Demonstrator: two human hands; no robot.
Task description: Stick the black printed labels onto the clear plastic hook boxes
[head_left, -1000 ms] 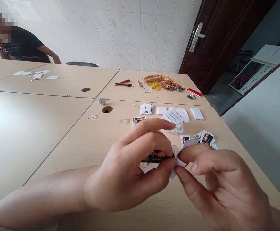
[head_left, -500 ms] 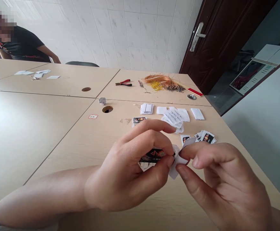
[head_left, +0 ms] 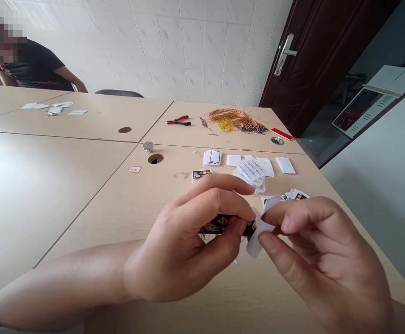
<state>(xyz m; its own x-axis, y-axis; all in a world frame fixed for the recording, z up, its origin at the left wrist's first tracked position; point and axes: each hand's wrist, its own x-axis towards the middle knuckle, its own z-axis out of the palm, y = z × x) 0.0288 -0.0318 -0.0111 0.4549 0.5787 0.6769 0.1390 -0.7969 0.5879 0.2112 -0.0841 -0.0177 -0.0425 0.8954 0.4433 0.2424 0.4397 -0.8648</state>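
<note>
My left hand [head_left: 192, 236] pinches a small packet with a black printed face [head_left: 216, 225] between thumb and index finger, the other fingers arched above it. Some thin strands show below its lower edge, and my fingers cover much of it. My right hand [head_left: 313, 250] is closed on a curled white paper piece [head_left: 256, 243] between thumb and index finger. The paper meets the packet's right end; whether the two are joined I cannot tell. Just beyond my hands lie a black printed label [head_left: 201, 175] and a pile of printed labels [head_left: 299, 195].
Farther back are white card stacks [head_left: 212, 157], transparent printed bags [head_left: 250, 170], red-handled pliers [head_left: 179, 120], a bundle of orange strands with hooks [head_left: 237, 119] and a metal dish [head_left: 276, 140]. A cable hole [head_left: 155, 158] opens in the table. Another person [head_left: 39, 65] sits far left.
My right hand has shifted slightly, and the white paper has moved a little off the packet's right end, showing more black there. My left hand has hardly moved.
</note>
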